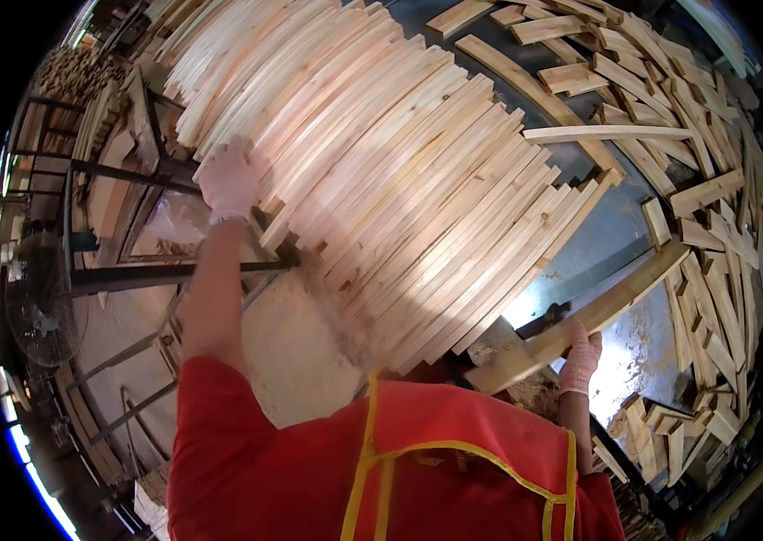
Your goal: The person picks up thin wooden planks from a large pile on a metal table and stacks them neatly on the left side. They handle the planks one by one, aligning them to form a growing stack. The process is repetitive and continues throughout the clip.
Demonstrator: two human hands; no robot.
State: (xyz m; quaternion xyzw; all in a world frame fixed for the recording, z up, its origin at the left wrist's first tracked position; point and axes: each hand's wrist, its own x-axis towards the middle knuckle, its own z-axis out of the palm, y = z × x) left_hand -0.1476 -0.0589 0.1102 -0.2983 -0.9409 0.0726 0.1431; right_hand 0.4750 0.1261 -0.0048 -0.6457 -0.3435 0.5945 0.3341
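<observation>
My left hand (230, 183), in a pale work glove, rests against the left ends of a long row of light wooden strips (417, 180). Its fingers are blurred by glare, so their grip is unclear. The strips lie side by side, with uneven ends. At the lower right, my right hand (581, 361), also gloved, is closed around a wooden board (620, 305). That board slants from near my apron up toward the right and is apart from the row, beside its near right corner.
A heap of loose wooden pieces (706, 207) covers the right side of the grey metal table (571, 257). One long strip (611, 132) juts from it toward the row. Dark metal framing (129, 278) and a fan (41, 302) stand at the left.
</observation>
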